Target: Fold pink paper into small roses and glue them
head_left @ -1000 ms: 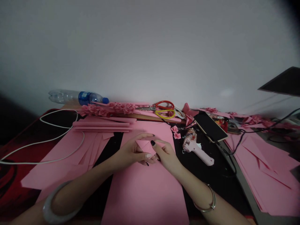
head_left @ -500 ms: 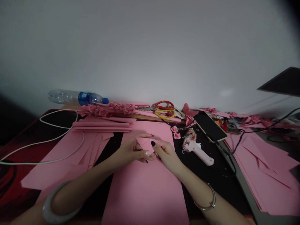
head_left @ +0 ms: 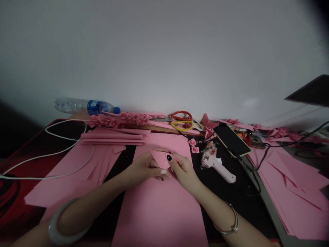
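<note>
Between both hands is a small folded piece of pink paper, creased and roughly pointed in outline. My left hand grips its left side, thumb low and fingers partly hidden behind. On its right part presses the dark-nailed thumb of my right hand, with the other fingers curled beneath. Under the hands lies a large pink paper sheet. Two small pink paper roses sit just beyond the right hand, and a pink hot glue gun rests to the right of it.
Scissors with red and yellow handles lie at the back, beside paper flower stems. A plastic bottle lies along the wall. Pink paper covers the left, more sheets the right. A phone and cables are at right.
The folded paper has turned slightly in my fingers, and more of its creased face shows. The left thumb has slid lower, and the right fingers have shifted a little. The view has moved slightly.
</note>
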`<state>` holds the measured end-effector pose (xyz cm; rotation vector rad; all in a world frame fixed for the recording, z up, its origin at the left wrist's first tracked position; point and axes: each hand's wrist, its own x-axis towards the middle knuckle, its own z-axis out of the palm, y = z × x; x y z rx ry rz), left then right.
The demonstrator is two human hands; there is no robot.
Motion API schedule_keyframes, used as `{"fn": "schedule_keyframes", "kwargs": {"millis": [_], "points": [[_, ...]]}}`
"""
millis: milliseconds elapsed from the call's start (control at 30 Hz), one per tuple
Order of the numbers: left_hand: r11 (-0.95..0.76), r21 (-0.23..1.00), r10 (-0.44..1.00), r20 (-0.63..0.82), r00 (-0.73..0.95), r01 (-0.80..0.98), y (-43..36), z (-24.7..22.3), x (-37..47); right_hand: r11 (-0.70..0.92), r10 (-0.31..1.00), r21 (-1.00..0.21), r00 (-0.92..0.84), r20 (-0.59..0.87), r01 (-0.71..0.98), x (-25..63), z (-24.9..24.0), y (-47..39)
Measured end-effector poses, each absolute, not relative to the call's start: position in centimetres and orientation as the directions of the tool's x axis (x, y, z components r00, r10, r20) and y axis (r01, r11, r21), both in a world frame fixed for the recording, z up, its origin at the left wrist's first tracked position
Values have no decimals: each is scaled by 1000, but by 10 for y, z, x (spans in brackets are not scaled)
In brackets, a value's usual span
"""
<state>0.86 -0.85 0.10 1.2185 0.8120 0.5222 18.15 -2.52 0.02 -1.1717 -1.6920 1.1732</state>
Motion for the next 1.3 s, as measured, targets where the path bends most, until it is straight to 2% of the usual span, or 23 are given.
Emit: {"fn": "schedule_keyframes", "kwargs": {"millis": [133,200,267,333,400,500,600,667,867,967,1100,1300], "points": [[326,943,757,-298,582,59,-10,5,9,159,967,-950,-238,95,268,182,-1,-25],[392,920,778,-333,533,3,-12,8,9,209,968,-926,-203,149,314,184,0,-25],[478,878,736,-391,553,-16,-12,12,8,295,954,-866,-176,243,403,186,1,-26],[539,839,701,-402,590,-69,-13,14,7,409,913,-770,-205,354,491,189,3,-26],[575,807,693,-389,607,-139,-12,15,6,537,843,-654,-306,443,533,192,5,-25],[587,778,724,-382,574,-223,-9,11,5,691,720,-454,-479,503,563,196,5,-24],[606,755,732,-408,545,-249,-6,8,5,738,654,-275,-551,519,616,199,3,-23],[637,732,712,-439,548,-241,-4,7,5,731,646,-221,-549,531,646,201,2,-22],[663,714,681,-452,576,-223,-1,8,2,717,633,-174,-527,568,675,204,3,-18],[653,722,695,-451,560,-228,-3,10,3,710,647,-140,-562,515,690,202,6,-18],[591,780,761,-454,464,-206,-5,12,5,727,658,-107,-643,392,679,199,8,-20],[488,864,836,-420,352,-128,-4,7,7,747,647,-138,-663,376,651,198,6,-20]]}}
